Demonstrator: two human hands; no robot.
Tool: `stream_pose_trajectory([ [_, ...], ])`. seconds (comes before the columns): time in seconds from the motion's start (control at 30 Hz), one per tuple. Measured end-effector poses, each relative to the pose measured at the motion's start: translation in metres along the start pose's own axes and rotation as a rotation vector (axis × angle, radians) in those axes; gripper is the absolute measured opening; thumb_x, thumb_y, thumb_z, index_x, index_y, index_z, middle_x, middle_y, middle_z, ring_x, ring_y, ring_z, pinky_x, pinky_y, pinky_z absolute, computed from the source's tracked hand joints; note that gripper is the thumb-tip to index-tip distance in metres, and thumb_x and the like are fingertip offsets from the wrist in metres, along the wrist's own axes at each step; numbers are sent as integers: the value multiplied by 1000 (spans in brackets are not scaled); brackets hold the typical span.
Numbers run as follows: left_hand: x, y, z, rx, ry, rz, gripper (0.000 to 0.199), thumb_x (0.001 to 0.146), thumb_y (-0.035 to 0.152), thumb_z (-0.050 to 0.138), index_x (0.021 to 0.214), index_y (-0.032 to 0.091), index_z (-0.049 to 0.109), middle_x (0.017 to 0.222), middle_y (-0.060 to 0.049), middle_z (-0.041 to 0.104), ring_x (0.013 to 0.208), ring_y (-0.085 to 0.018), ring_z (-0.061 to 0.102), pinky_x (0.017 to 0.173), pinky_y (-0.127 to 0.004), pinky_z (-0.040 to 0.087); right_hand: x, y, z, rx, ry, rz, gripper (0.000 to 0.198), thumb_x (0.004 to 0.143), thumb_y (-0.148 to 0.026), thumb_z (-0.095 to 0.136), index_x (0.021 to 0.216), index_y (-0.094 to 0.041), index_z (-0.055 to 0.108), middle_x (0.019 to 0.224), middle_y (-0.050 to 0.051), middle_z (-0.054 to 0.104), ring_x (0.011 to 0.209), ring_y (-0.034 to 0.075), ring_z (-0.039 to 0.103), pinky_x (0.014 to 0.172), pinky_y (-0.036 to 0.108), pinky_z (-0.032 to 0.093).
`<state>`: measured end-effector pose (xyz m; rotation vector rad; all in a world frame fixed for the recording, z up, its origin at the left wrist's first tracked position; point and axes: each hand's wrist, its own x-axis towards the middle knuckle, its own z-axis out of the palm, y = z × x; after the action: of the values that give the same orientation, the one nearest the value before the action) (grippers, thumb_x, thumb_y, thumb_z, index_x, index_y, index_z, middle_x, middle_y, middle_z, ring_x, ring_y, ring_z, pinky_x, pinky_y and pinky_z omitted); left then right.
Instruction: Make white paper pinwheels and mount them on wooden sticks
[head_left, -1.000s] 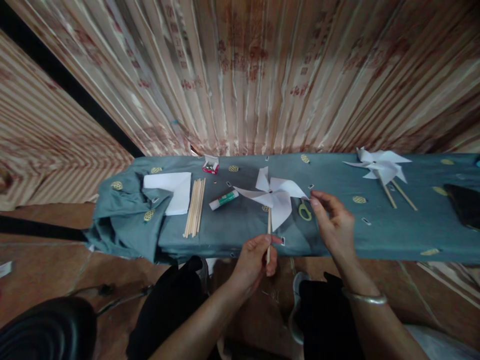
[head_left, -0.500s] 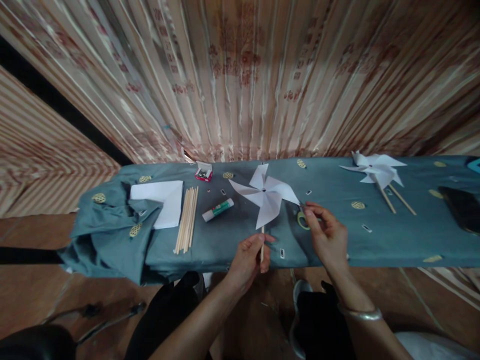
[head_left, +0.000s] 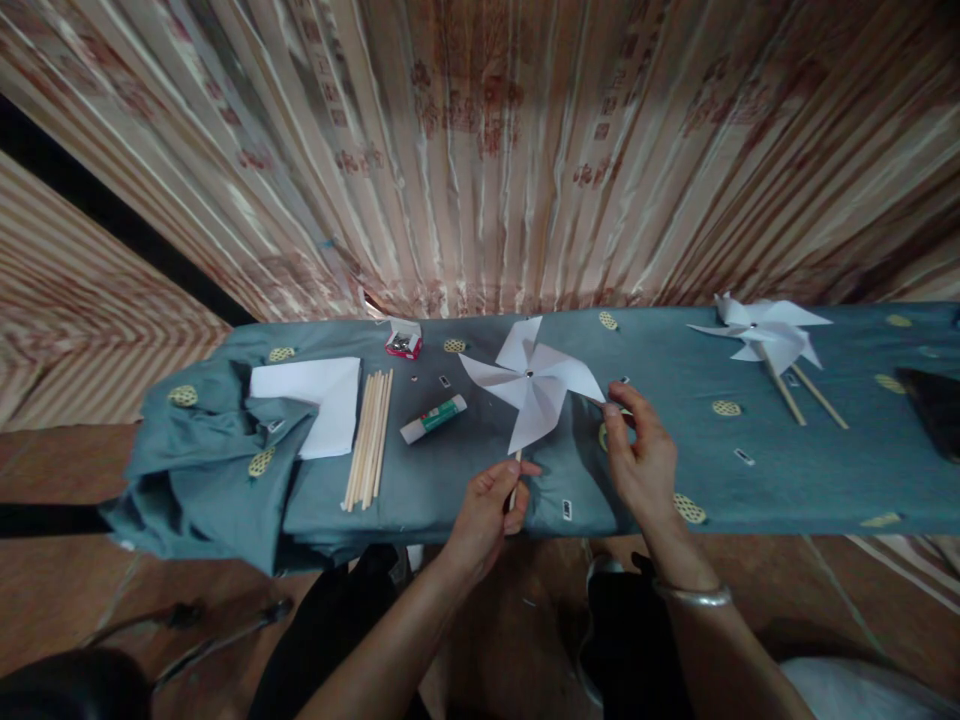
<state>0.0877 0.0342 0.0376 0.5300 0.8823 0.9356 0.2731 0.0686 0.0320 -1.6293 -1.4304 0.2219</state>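
A white paper pinwheel (head_left: 541, 410) on a wooden stick stands over the middle of the table, its blades spread around a small metal pin. My left hand (head_left: 491, 505) is closed around the stick just below the blades. My right hand (head_left: 645, 455) is at the tip of the right blade, thumb and index finger slightly apart and the tip close to them. Whether they touch it is unclear. Scissors with yellow-green handles (head_left: 603, 437) lie under that hand, mostly hidden by it.
To the left lie a glue stick (head_left: 433, 419), a bundle of wooden sticks (head_left: 369, 440), white paper sheets (head_left: 337, 410) and an open box of pins (head_left: 403, 342). Finished pinwheels (head_left: 780, 335) and a black phone (head_left: 934, 410) rest at the right. A cloth (head_left: 660, 350) covers the narrow table, with a curtain (head_left: 480, 200) behind.
The view has shifted slightly. My right thumb and index finger have spread a little at the blade tip and cover more of the scissors. My left hand still holds the stick.
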Motion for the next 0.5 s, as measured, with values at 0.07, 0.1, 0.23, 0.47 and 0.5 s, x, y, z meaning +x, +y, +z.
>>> stream_pose_trajectory([
  [0.07,1,0,-1,13,8,17,50,69,57,72,84,10,64,41,10,37,36,-3,20,40,-23,10,0,1,2,-3,23,-20,36,94,-39,44,120,-19,59,125,13,64,118,26,59,99,46,47],
  [0.1,2,0,-1,18,13,20,50,69,57,72,84,10,64,41,10,38,36,-3,20,41,-23,10,0,1,3,-3,26,-30,36,94,-38,44,120,-19,59,125,13,64,118,25,59,99,46,47],
  [0.23,2,1,-3,41,31,15,51,69,58,71,86,10,65,42,10,39,36,-3,20,41,-23,10,0,1,3,7,16,-66,33,94,-37,44,114,-18,62,124,14,65,118,25,59,99,45,47],
  [0.47,3,3,-4,55,62,22,52,68,58,71,89,11,63,43,10,39,37,-3,21,41,-22,11,1,-2,4,11,15,-72,30,93,-36,47,108,-17,65,120,16,66,115,26,61,96,46,49],
  [0.5,3,4,-4,55,63,24,51,68,58,71,89,11,63,42,10,38,37,-3,21,40,-22,11,1,-2,4,13,16,-71,30,92,-36,48,107,-17,65,119,16,66,114,26,61,96,46,49],
])
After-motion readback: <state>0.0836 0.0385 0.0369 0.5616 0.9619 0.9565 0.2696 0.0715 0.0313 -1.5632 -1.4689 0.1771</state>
